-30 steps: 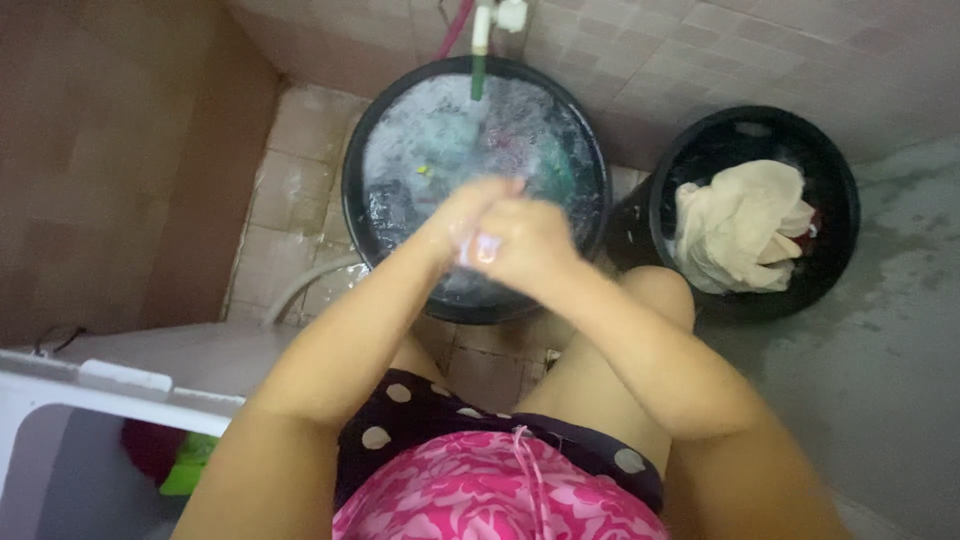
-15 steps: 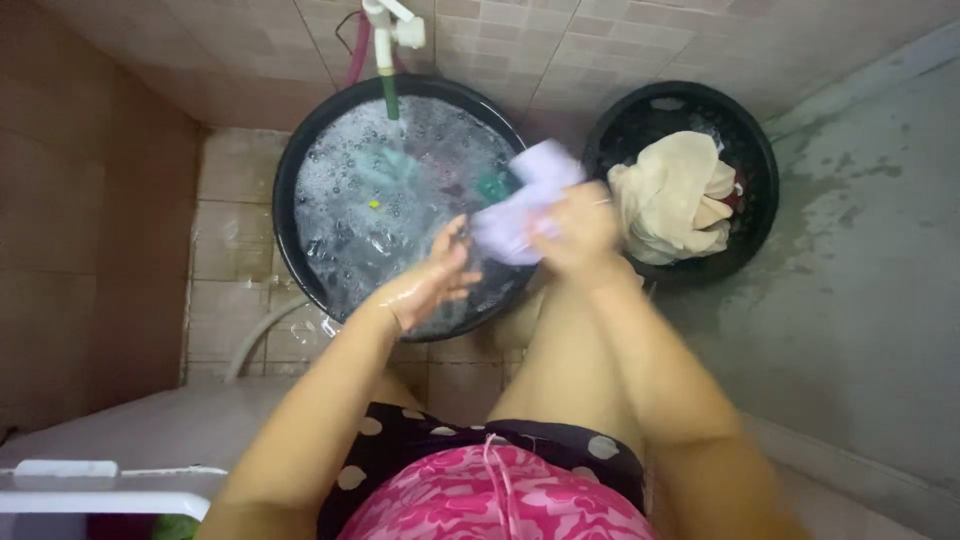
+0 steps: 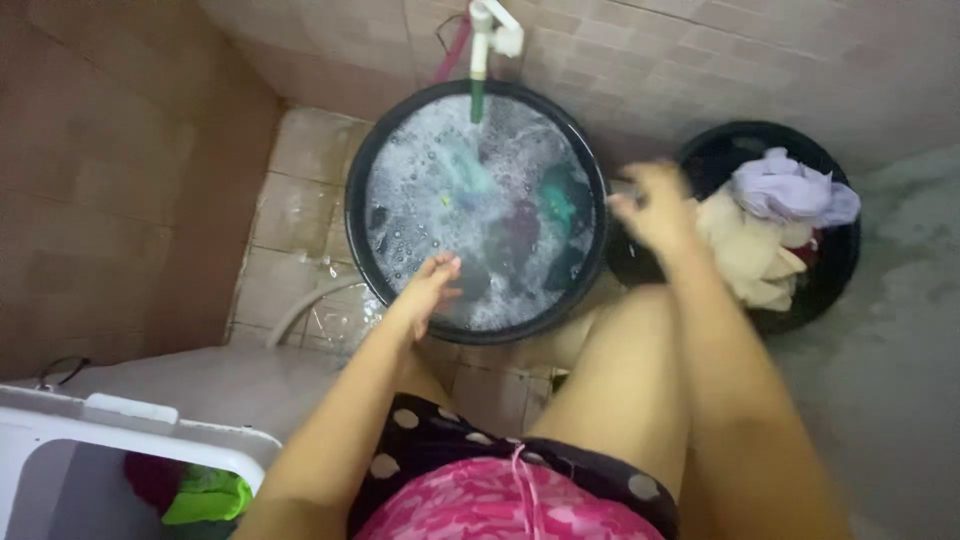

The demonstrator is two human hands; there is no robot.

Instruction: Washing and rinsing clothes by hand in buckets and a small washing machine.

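Two black tubs stand on the tiled floor against the far wall. The left tub (image 3: 360,215) is the larger, full of suds with a few dark and teal clothes (image 3: 545,215) showing in the water; one white tap (image 3: 487,35) with a green spout hangs over its far rim. The right tub (image 3: 845,265) holds wrung laundry: one cream cloth (image 3: 745,255) and, on top at the far side, one lilac cloth (image 3: 790,190), with a bit of red just beside them. The left hand (image 3: 432,285) hangs over the near rim of the left tub, fingers loosely spread and holding nothing. The right hand (image 3: 655,205) is blurred between the two tubs, just left of the cream cloth; its fingers look open and empty, apart from the lilac cloth. At the near left is one white bin (image 3: 130,425) with a flat white tab on its rim and one green (image 3: 205,495) and one dark red cloth inside. No packages, labels or signs are in view. One grey hose (image 3: 300,305) curves on the floor left of the big tub.
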